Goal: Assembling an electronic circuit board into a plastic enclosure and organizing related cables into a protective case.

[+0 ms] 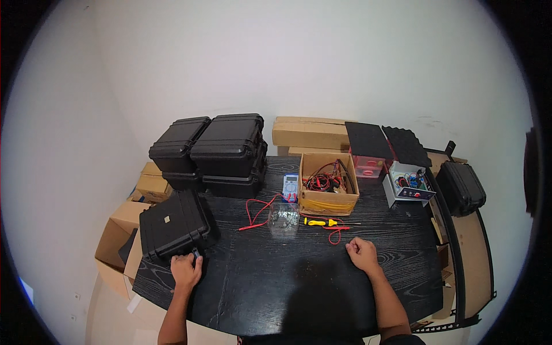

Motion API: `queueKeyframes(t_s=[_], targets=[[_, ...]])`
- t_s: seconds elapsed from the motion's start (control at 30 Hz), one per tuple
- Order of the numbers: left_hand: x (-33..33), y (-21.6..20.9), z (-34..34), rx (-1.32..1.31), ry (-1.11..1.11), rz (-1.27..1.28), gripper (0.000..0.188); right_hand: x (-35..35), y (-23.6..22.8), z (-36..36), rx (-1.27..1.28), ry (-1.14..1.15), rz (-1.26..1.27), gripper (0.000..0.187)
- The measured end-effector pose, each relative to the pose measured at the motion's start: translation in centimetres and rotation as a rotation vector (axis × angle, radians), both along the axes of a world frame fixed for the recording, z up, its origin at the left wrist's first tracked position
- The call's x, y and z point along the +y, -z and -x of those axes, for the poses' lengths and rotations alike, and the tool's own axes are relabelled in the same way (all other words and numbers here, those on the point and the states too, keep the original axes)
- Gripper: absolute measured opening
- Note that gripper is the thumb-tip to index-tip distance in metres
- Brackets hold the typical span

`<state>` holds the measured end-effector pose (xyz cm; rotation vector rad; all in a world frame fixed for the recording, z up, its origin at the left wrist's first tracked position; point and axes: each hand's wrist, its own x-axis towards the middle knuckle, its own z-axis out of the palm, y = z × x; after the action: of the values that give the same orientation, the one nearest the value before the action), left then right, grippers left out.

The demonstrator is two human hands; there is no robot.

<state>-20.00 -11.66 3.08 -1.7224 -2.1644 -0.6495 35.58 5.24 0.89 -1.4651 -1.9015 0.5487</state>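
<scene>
1. Both forearms come in over the near edge of the black table (pixel 276 287).
2. Left hand (pixel 187 270) has its fingers closed on the front latch of a black hard case (pixel 172 224) at the table's left edge, steadying it.
3. Right hand (pixel 362 253) rests fisted, holding nothing visible.
4. Farther back, a clear container (pixel 284 218) and a cardboard box (pixel 329 184) of wires; their contents are too small to tell.
</scene>
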Motion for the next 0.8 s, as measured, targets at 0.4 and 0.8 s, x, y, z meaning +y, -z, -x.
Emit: queueKeyframes(t_s=[0.4,0.8], targets=[[-10.3,2.2,1.8,-0.036,0.408,0.092,0.057,0.0,0.2,-0.2,-0.026,0.007,0.021,0.023],[-12.8,3.9,2.6,0.271,0.002,-0.254,0.131,-2.1,-4.3,11.8,-0.027,-0.64,-0.092,0.015]])
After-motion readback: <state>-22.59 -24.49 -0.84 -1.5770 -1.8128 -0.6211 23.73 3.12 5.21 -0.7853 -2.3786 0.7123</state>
